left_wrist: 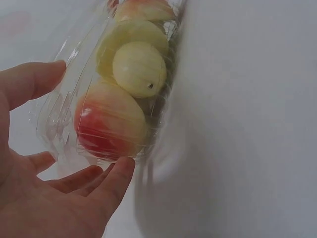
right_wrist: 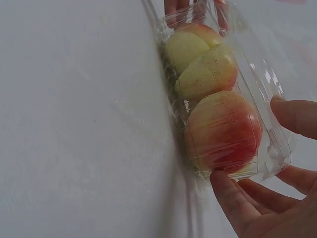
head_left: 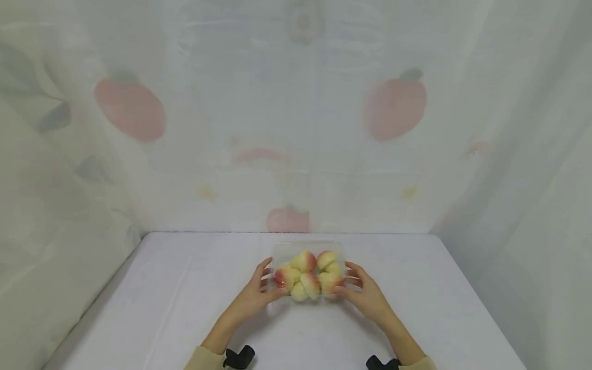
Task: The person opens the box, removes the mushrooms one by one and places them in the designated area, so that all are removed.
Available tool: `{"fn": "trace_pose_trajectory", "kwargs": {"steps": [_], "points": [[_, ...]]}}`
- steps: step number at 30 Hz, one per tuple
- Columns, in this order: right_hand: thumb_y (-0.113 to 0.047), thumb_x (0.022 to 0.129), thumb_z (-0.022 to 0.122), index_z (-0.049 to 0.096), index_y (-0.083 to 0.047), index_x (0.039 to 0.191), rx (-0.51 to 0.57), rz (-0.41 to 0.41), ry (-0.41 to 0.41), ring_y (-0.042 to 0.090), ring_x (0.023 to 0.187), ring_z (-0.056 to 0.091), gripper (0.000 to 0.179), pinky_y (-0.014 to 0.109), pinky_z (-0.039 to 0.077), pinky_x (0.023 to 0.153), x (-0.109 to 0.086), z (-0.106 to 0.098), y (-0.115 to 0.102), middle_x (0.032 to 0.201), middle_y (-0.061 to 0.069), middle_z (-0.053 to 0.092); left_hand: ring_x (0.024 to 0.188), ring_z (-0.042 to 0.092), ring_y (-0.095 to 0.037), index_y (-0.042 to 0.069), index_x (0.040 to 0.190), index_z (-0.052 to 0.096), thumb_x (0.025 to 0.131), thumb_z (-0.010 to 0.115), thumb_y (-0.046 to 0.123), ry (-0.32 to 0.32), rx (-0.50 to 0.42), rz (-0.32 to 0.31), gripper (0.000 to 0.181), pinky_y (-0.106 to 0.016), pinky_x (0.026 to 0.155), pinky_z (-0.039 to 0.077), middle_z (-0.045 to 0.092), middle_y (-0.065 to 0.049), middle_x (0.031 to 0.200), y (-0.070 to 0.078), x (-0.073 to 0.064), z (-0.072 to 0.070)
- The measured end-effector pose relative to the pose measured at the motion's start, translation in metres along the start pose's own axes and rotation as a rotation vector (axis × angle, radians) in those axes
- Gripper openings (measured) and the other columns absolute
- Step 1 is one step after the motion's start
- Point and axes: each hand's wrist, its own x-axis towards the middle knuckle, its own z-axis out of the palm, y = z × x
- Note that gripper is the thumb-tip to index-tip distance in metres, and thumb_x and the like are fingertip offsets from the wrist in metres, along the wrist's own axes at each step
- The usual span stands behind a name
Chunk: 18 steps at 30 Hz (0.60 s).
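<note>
**Clear plastic clamshell box (head_left: 283, 251) spanned end to end between two hands**

The box lies centred at twelve o'clock from the person, its longer side seeming to run from nine to three o'clock. The left hand (head_left: 259, 292) meets its nine o'clock end and the right hand (head_left: 367, 297) its three o'clock end; neither is clearly nearer. Both hands hold the box, thumbs angled inward along the near corners and the other fingers spread about the ends.

Inside are blushed yellow, peach-like fruits (head_left: 303, 261), crowded together toward the six o'clock side. How many there are, and whether some are cut, is hard to tell through the overlaps and glare.

Beneath is the pale surface (head_left: 185, 308), with shadows near the box. Its underside is hidden, so I cannot tell whether it rests there or hangs just above. Nor can I make out whether the lid is latched. The left wrist view cuts the box off at twelve o'clock; in the right wrist view, fingers show at that far end.

Toward six o'clock, black wrist mounts (head_left: 239, 357) and tan sleeves (head_left: 203, 358) run out of the head view. A white curtain (head_left: 277, 103) with faded fruit prints stands beyond.
</note>
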Motion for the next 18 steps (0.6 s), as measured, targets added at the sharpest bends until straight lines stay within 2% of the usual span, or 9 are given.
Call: {"fn": "trace_pose_trajectory", "kwargs": {"steps": [10,18], "points": [[-0.023,0.085,0.084,0.046,-0.007,0.15,-0.015,0.006,-0.006,0.041,0.126,0.055,0.076,0.046,0.056,0.092,0.004,0.006,-0.001,0.138,0.021,0.055,0.141,0.035,-0.051,0.018,0.162,0.017,0.09,0.079,0.034,-0.055,0.003,-0.024,0.096,-0.061,0.114,0.032,0.03,-0.025,0.158,-0.002,0.002,-0.01],[-0.019,0.085,0.085,0.046,-0.006,0.15,-0.017,0.008,-0.008,0.039,0.125,0.056,0.077,0.046,0.056,0.091,0.005,0.007,-0.001,0.138,0.021,0.055,0.143,0.033,-0.05,0.018,0.163,0.014,0.089,0.079,0.035,-0.071,0.005,-0.032,0.1,-0.061,0.114,0.031,0.028,-0.025,0.159,-0.004,0.005,-0.013]]}}
